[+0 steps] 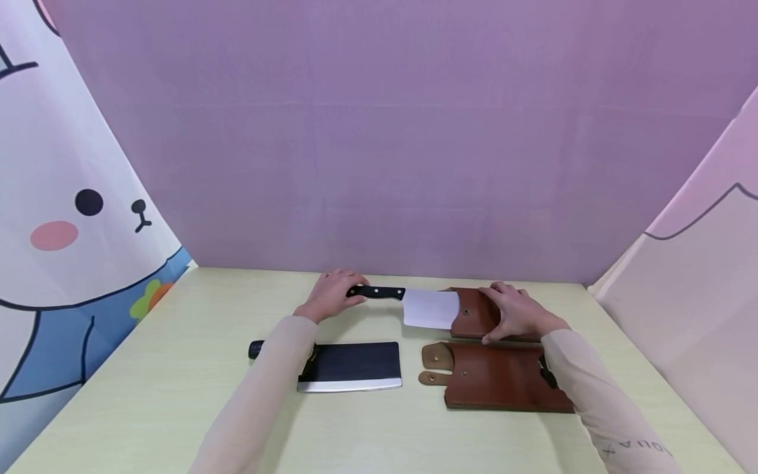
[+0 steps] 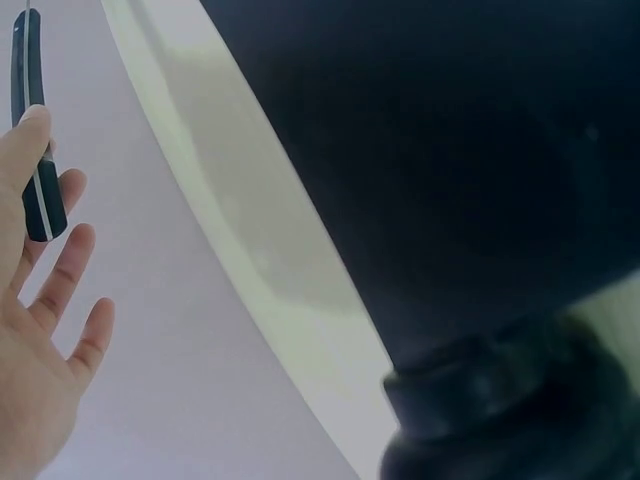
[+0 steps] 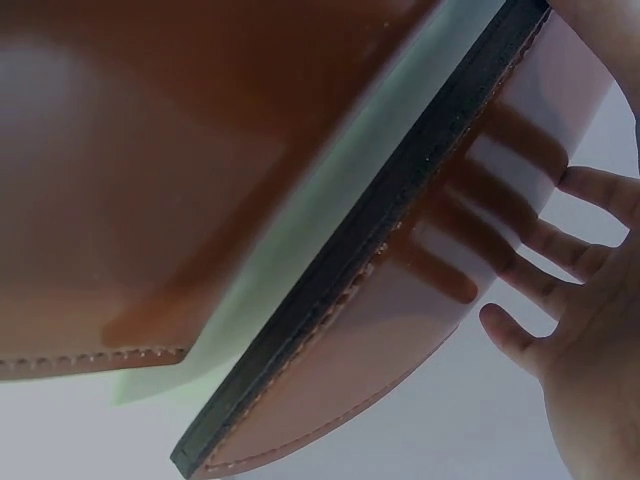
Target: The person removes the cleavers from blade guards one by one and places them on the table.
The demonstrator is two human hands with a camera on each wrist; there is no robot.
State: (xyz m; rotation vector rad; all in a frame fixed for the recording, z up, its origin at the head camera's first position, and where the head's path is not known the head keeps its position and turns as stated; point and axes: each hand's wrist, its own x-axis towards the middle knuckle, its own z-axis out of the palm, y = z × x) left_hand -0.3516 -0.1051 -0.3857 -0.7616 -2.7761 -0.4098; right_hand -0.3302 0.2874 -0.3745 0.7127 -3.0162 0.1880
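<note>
My left hand (image 1: 329, 296) pinches the black riveted handle of a cleaver (image 1: 431, 308) near its end, between thumb and fingers. In the left wrist view the other fingers stand spread away from the handle (image 2: 45, 205). The silver blade points right, its front end at the mouth of a brown leather sheath (image 1: 474, 312); how much is inside is hidden. My right hand (image 1: 521, 312) spans that sheath, thumb at the near edge and fingers over the far one. The right wrist view shows fingertips touching the sheath's edge (image 3: 350, 370).
Nearer on the pale table (image 1: 355, 434) lies a second cleaver (image 1: 355, 361) with a dark blade and silver edge, partly under my left forearm. To its right is another brown leather sheath (image 1: 503, 378), its straps unfastened. A purple backdrop (image 1: 379, 164) stands behind the table.
</note>
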